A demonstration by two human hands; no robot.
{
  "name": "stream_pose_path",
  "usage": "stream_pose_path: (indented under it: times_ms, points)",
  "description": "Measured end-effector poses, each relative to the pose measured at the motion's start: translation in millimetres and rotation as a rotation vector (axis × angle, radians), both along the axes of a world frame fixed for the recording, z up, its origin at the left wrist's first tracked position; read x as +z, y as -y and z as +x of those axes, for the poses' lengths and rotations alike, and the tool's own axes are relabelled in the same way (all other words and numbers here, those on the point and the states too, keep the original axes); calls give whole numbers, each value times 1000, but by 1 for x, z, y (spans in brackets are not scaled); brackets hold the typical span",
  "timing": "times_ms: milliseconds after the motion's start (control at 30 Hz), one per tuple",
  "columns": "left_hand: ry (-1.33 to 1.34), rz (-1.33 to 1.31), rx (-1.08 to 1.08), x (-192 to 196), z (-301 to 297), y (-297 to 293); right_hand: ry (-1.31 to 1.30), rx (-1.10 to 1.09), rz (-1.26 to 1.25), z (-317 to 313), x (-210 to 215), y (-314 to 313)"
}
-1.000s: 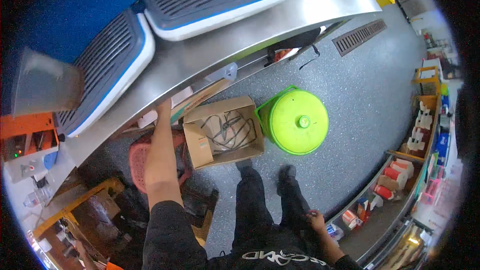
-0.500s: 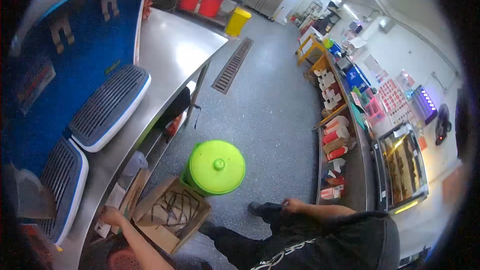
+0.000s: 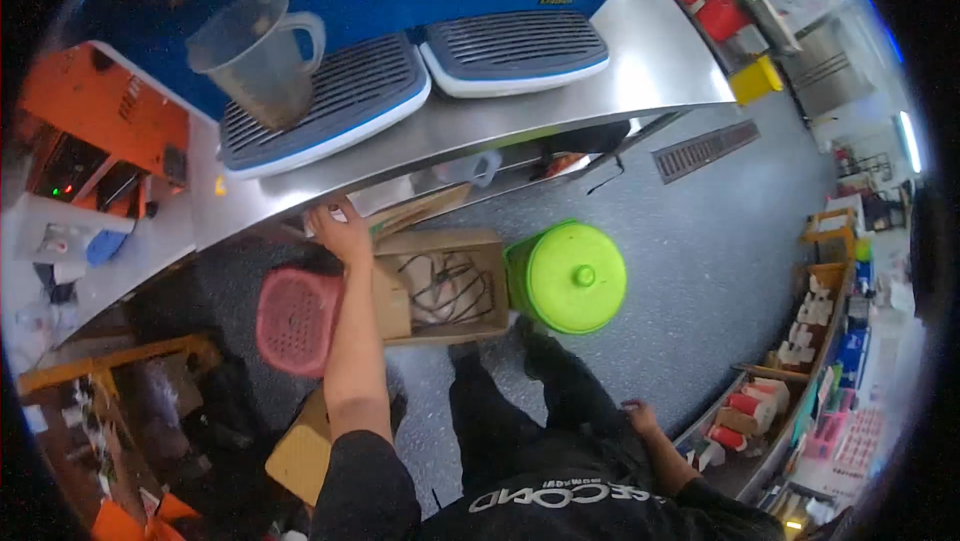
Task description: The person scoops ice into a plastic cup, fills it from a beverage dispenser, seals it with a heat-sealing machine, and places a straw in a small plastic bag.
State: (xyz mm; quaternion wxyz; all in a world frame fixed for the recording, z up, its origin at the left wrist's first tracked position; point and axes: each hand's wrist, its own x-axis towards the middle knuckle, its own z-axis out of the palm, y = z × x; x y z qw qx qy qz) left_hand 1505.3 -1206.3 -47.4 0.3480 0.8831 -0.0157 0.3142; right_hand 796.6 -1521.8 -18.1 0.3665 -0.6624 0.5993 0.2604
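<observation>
My left hand [image 3: 340,231] reaches to the front edge of the steel counter [image 3: 370,163], by the lower shelf. Its fingers are curled beside some whitish packaging; what they hold, if anything, I cannot make out. Just right of that arm, an open cardboard box [image 3: 390,299] on the floor has dark cables [image 3: 445,286] in it. Left of the arm lies a pink perforated plastic basket [image 3: 298,323]. My right hand [image 3: 642,418] hangs low beside my thigh with its fingers curled in, and nothing shows in it.
A lime-green lidded bin [image 3: 568,281] stands right of the box. On the counter are two drip trays [image 3: 515,53] and a clear measuring jug [image 3: 262,61]. A yellow stool [image 3: 303,446] is near my left side. Shelving with paper cartons [image 3: 760,406] runs along the right.
My view has swung left, so the counter now lies across the front and the basket and jug show fully. My left hand stays by the lower shelf; my right hand still hangs down.
</observation>
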Motion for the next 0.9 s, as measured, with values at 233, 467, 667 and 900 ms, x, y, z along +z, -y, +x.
stream_pose_path:
  times_ms: [233, 467, 667, 900]
  points:
    - [-237, -619, -36, -14, -71, -65, 65, 305, -54, 99, 2, 55]
    - [-737, -1108, -10, 19, -307, 6, 452, 404, -318, 188, -127, 137]
    - [-1175, -1211, -48, 23, -513, 73, 329, 602, -289, 290, -204, 198]
    - [-1685, -1571, -404, 38, -633, 279, 369, 849, 29, 306, -213, 235]
